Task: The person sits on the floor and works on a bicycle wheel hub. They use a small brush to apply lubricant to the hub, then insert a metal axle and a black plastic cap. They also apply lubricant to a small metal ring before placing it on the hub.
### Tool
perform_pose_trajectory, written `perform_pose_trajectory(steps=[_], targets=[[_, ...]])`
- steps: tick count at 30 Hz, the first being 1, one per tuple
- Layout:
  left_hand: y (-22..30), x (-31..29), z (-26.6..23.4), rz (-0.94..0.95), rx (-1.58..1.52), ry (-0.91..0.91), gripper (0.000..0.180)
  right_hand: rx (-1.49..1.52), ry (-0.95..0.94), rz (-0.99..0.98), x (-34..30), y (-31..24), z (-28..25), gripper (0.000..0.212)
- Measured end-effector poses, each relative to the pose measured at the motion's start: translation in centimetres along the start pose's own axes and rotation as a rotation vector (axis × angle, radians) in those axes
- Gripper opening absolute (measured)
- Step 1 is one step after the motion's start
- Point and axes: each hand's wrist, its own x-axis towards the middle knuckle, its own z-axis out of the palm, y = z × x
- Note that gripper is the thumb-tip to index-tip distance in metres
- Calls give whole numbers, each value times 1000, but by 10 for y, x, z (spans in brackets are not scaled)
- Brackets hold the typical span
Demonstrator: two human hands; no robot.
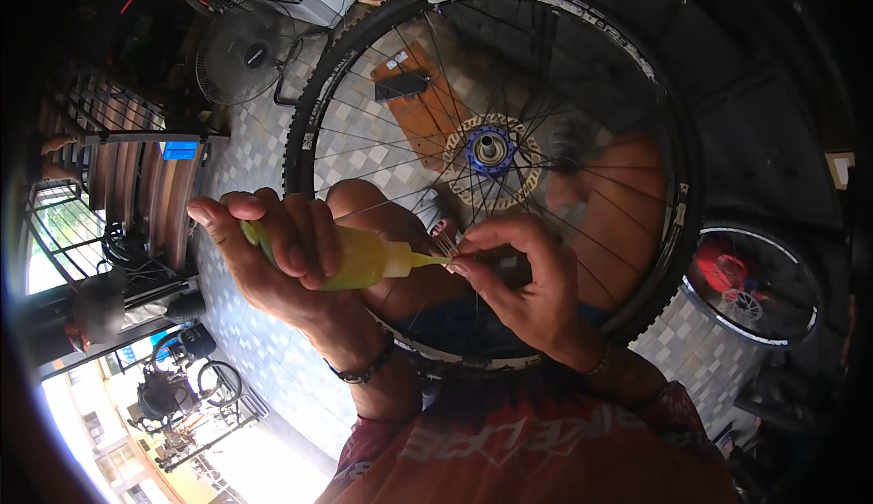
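Note:
My left hand (273, 249) is wrapped round a yellow squeeze bottle (359, 260), tilted so that its thin nozzle points right. The nozzle tip meets the fingertips of my right hand (536, 286). Between that thumb and forefinger I pinch several thin silvery rods (446, 243), whose exact kind is too small to tell. Beneath both hands lies a bicycle wheel with a black tyre (677, 131). Its blue hub (489, 150) and toothed-edged disc rotor (452, 166) show beyond my hands, with black spokes running out to the rim.
Under the wheel, a brown board (423, 118) with a dark box (400, 86) rests on the tiled floor (264, 313). A fan (238, 56) stands at far left. Another wheel (773, 336) lies at right, near a red object (723, 266). Bicycles (168, 390) stand at lower left.

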Motion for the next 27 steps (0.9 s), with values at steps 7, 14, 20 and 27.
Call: perform_pose_trajectory(steps=[7,14,20,27], targets=[[-1,4,6,3,49,-106,62,-3,-6,-39,2,2,0,33],[0,4,7,-11,38,-62,60,8,-15,-38,4,3,1,33],[2,3,15,6,57,-1,57,0,-49,-74,4,3,-2,38],[5,4,15,-24,49,-28,55,52,-23,-15,5,2,-1,33]])
